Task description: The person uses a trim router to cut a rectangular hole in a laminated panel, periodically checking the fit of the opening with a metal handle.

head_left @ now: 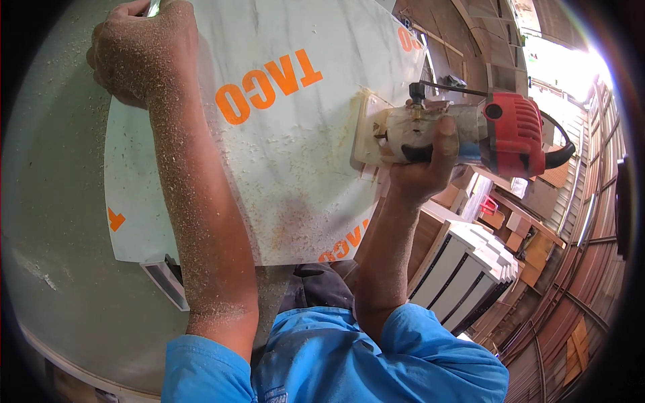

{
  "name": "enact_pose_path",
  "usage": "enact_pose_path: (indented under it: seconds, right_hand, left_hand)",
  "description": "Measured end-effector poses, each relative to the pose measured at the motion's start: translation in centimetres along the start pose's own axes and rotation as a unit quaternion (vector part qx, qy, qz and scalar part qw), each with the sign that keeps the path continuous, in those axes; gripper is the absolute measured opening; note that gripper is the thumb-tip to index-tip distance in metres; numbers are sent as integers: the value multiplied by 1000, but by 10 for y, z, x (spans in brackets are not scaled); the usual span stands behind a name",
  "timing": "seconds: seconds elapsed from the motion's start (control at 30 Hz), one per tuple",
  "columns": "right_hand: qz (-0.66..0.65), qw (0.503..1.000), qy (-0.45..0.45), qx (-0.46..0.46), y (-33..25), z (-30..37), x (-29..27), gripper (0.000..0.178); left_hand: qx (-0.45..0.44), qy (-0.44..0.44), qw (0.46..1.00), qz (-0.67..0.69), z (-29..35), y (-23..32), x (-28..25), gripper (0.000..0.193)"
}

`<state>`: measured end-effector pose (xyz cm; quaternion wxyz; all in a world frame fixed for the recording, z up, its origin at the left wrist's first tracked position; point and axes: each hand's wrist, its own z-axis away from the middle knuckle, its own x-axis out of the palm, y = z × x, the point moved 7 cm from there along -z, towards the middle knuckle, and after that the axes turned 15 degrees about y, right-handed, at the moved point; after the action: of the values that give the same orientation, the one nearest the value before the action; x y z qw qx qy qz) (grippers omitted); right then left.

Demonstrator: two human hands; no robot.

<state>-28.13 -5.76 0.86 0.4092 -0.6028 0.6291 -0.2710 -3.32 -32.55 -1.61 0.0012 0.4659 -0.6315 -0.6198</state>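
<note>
Trimmer: red-capped, with a scuffed silver body (470, 126); it is at the board's right edge, its pale base (369, 131) against the board, probably to steady the tool.
Right hand: the fingers (426, 158) wrap round the body, clamped on it near the base, a hold that likely gives close control.
Cord: black (561, 151), looping off the red end, clear of the board's face.
Left hand: curled (144, 54) over the board's far left part, perhaps to hold it down; whether the fingers grip anything, I cannot tell.
Board: pale, grey-veined, orange-lettered (295, 141); it lies on the table (60, 168) and seems to overhang the table's right edge, perhaps leaving room for the tool.
Dust: pale chips (235, 161) over the board and left forearm.
</note>
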Motion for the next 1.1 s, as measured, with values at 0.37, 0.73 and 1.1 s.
enact_pose_path:
  seconds: [0.37,0.73,1.1]
  right_hand:
    - [-48,994,-24,99,-10,34,-23,48]
    - [-102,987,1,127,-26,47,-22,54]
    - [-108,985,-13,134,-23,55,-27,65]
  left_hand:
    - [58,19,998,-10,1,5,-3,25]
    - [49,-11,999,15,-1,6,-8,22]
    - [51,-23,996,-76,-23,-35,33,46]
